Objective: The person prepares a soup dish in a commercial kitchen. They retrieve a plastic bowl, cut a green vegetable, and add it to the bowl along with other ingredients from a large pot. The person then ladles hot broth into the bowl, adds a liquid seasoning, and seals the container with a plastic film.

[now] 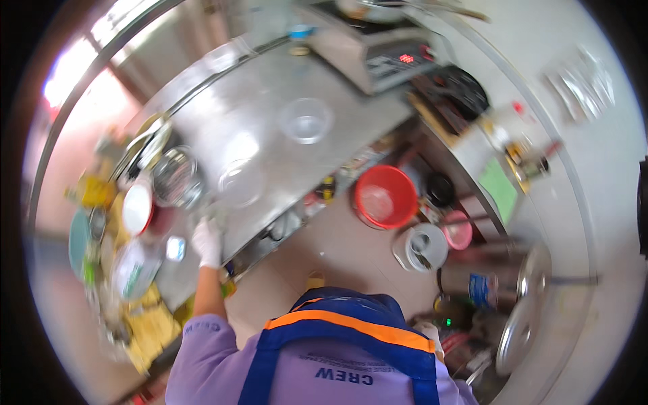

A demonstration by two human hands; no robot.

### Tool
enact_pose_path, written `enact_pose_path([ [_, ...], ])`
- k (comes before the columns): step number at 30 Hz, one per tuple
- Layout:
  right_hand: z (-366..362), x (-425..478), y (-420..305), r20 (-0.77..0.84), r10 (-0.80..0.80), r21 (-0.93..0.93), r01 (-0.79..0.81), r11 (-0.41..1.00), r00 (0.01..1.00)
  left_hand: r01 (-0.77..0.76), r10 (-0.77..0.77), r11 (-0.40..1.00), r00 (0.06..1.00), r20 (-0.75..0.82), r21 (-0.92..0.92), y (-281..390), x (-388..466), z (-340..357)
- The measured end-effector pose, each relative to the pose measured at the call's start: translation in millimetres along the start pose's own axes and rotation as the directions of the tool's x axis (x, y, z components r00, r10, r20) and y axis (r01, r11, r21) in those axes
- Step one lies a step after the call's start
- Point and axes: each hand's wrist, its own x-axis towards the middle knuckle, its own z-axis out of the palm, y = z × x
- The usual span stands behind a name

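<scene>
My left hand (206,244), in a white glove, reaches over the steel table (273,76) at its near left part. Something blurred and pale shows at its fingertips; whether I grip it cannot be told. Just beyond stands a shiny round bowl (177,174), with a clear plastic lid (240,183) lying to its right. Farther back sits a clear round plastic tub (306,121). Left of my hand are a small bright rectangular object (175,248) and a white bowl with a red outside (137,209). My right hand (431,334), also gloved, is low at my side, mostly hidden by the apron.
A scale-like appliance with a red display (400,59) stands at the back right. On the floor are a red bucket (386,197), a clear bucket (426,248) and a pink basin (457,230). Metal lids (516,334) stand at right. Yellow cloths (152,324) lie at the left edge.
</scene>
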Motion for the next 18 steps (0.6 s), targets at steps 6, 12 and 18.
enact_pose_path([
  [6, 24.9, -43.7, 34.6, -0.083, 0.281, 0.117, -0.271, 0.956, 0.956, 0.015, -0.006, 0.994, 0.997, -0.081, 0.112, -1.8, 0.5, 21.3],
  [12, 29.5, 12.0, 154.7, 0.078, 0.081, -0.032, -0.079, 0.996, 0.994, 0.306, -0.251, 0.919, 0.94, -0.231, 0.248, 50.9, -28.9, 10.7],
  [18, -161.0, 111.4, 7.5, 0.382, -0.177, 0.042, 0.174, 0.984, 0.907, 0.186, -0.146, 0.981, 0.898, -0.415, 0.057, 161.4, -119.5, 11.0],
])
